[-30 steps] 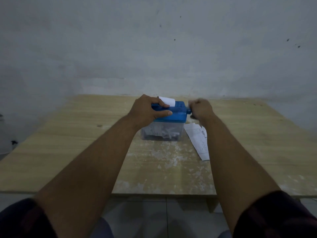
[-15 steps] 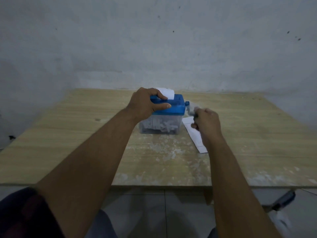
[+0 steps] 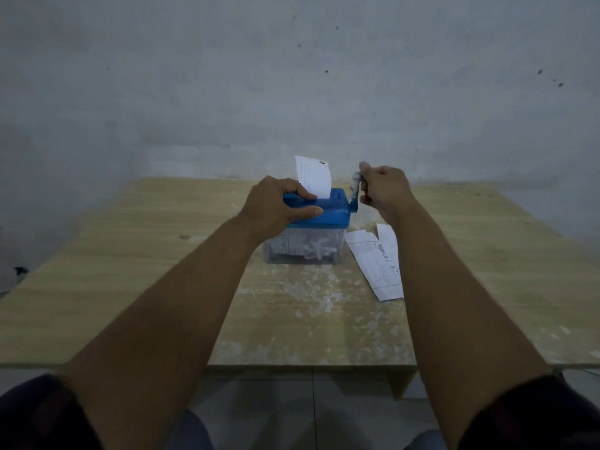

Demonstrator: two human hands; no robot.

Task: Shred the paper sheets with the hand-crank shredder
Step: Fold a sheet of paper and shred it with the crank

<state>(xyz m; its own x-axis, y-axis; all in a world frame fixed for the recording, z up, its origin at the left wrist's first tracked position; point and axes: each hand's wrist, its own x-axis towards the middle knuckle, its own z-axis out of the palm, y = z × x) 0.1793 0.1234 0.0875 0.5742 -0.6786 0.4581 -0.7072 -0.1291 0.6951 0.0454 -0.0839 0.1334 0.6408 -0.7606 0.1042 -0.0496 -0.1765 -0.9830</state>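
Right now the hand-crank shredder (image 3: 334,222) sits on the wooden table (image 3: 130,287), toward the far edge by the grey wall (image 3: 292,76). Its lower half is a clear plastic bin (image 3: 272,258), well filled with a jumble of white paper strips (image 3: 311,248) that press against the see-through sides. On top of the bin sits the blue cutter head (image 3: 331,206), and a white printed sheet (image 3: 313,175) stands upright out of its slot, curling a little at the top.

The left hand (image 3: 276,206) is clamped over the left end of the blue cutter head. Its fingers curl over the top just beside the standing sheet, and the thumb lies along the front edge. The right hand (image 3: 386,190) is closed round the knob of the crank (image 3: 355,193), which juts from the shredder's right side with its arm pointing upward, so this hand is raised a little above the cutter head. The shredder lies between the two hands, and each has hold of it.

Just right of the bin, flat on the table beside the right forearm, lie spare sheets (image 3: 378,264), white with printed lines, one overlapping another. They are apart from the right hand. The tabletop in front of the bin is scuffed with pale patches.
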